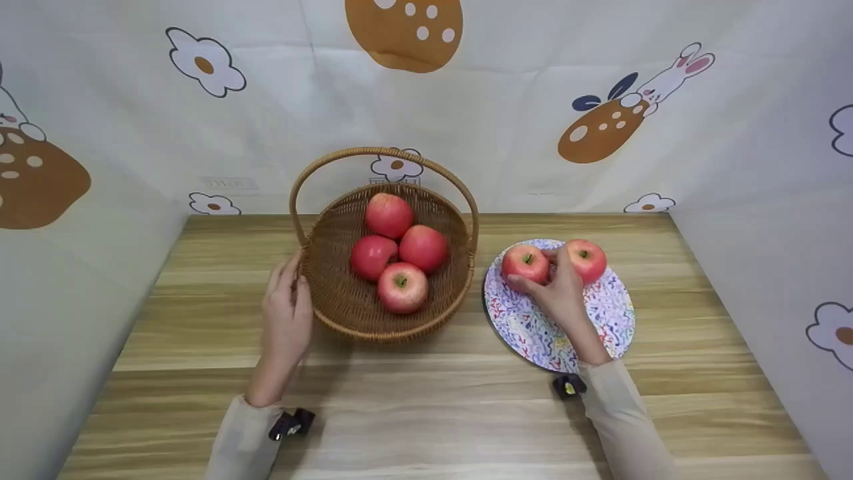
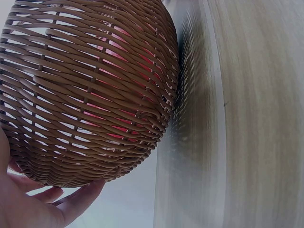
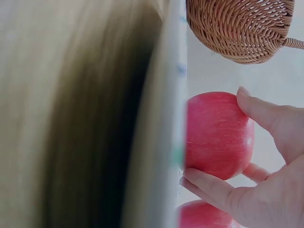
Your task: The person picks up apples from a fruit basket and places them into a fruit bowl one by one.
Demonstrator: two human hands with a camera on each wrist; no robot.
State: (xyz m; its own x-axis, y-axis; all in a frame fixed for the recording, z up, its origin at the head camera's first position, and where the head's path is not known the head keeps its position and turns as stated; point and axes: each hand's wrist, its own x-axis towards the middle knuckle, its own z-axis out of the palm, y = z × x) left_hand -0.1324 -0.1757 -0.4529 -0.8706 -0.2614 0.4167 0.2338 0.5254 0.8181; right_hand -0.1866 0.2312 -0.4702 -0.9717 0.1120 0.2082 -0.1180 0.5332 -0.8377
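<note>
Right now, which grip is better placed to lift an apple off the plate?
Likely right. The right grip holds one apple at the plate, with another beside it. The left grip touches the left side of the basket, which stands between it and the plate.

Wood-grain counter (image 1: 453, 420), pale tan with darker brown-green streaks, grain running side to side. Directly on it, left of centre: round woven brown basket (image 1: 386, 335), upright, handle arched overhead. Just right of basket, near but apart: flat round plate (image 1: 526, 327), white with multicoloured squiggles, slightly closer to camera.
</note>
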